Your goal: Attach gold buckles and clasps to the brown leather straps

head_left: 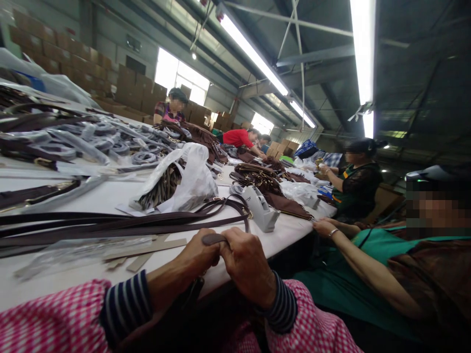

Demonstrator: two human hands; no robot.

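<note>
A short stretch of a dark brown strap shows between my two hands at the table's near edge. My left hand is closed round it, thumb and fingers bent. Close beside it, almost touching, my right hand pinches the same strap. The rest of this strap is hidden by my hands or hangs below them in shadow. Just beyond lie long brown straps with gold-coloured metal clips. A grey tape dispenser stands past my right hand. Flat grey-brown strips rest left of my hands.
A white plastic bag full of strips stands mid-table. Plastic-wrapped coiled straps are heaped at the left, brown bags further back. A co-worker in green sits close on my right; other people work around the table.
</note>
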